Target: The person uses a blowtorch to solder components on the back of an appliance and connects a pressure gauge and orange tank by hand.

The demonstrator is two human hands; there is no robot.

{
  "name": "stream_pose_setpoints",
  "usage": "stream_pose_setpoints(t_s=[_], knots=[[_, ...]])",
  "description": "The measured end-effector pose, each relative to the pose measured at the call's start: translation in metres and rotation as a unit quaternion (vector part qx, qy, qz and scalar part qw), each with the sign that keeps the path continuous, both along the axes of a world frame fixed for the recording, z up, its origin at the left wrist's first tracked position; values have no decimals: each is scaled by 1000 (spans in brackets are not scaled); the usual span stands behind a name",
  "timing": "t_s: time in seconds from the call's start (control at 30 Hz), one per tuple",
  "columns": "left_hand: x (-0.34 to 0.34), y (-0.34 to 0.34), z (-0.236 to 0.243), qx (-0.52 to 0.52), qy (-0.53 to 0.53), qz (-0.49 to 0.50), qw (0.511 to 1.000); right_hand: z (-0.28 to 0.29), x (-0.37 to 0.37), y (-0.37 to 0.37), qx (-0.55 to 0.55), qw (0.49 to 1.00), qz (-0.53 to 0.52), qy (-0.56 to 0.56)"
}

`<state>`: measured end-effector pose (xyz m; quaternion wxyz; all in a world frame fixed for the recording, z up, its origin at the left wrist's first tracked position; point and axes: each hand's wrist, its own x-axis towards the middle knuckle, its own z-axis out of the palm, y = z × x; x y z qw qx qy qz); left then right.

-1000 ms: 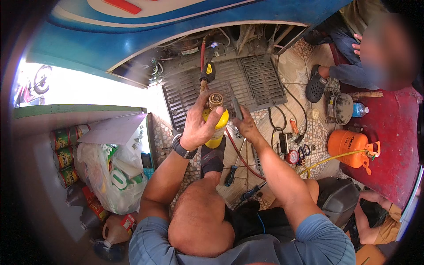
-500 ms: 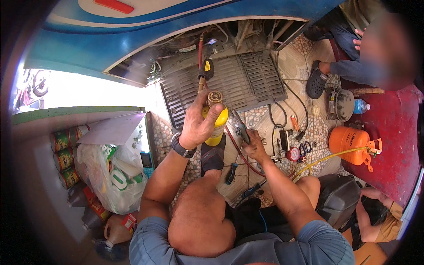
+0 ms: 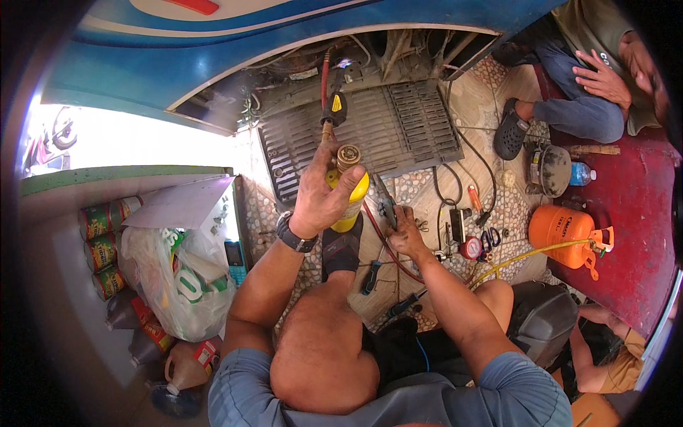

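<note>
above the tiled floor (image 3: pixel 498 206): left hand (image 3: pixel 320 196) fingers clamped round yellow gas canister (image 3: pixel 350 203), right hand (image 3: pixel 407 231) closed on pliers (image 3: pixel 386 206); mid hose hookup, probably tightening next.

Glossy yellow metal canister (image 3: pixel 351 201); brass valve (image 3: pixel 348 155); dusty metal grille (image 3: pixel 384 132)

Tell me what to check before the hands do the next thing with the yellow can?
1. Left hand grips the yellow gas canister firmly: ok.
2. Canister held upright: ok.
3. Right hand has the pliers: cannot tell, it is only at their handles.
4. Red hose clear of the canister top: cannot tell.
5. Orange gas cylinder stands apart from the work: ok.
</note>
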<state>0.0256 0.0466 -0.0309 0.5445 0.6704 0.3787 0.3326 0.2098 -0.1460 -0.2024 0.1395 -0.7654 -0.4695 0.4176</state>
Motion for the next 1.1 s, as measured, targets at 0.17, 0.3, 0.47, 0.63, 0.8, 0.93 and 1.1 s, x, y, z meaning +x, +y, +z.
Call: stream_pose_setpoints(t_s=[0.17, 0.3, 0.47, 0.63, 0.8, 0.93, 1.1], knots=[[0, 1, -3, 10, -23, 18, 1000, 0, -1, 1, -11, 1000, 2, -8], [-1, 2, 0, -6, -46, 2, 999, 0, 0, 2, -40, 999, 3, -19], [-4, 3, -3, 9, -15, 2, 1000, 2, -2, 2, -34, 999, 8, -18], [0, 4, 2, 27, 5, 12, 1000, -7, -1, -4, 2, 1000, 3, -24], [6, 4, 2, 41, 3, 6, 999, -21, 4, -8, 39, 999, -1, -27], [5, 4, 8, 37, 13, 14, 999, -15, -2, -4, 20, 1000, -14, -11], [8, 1, 11, 55, 28, 19, 998, -16, -2, -5, 20, 1000, 2, -16]])
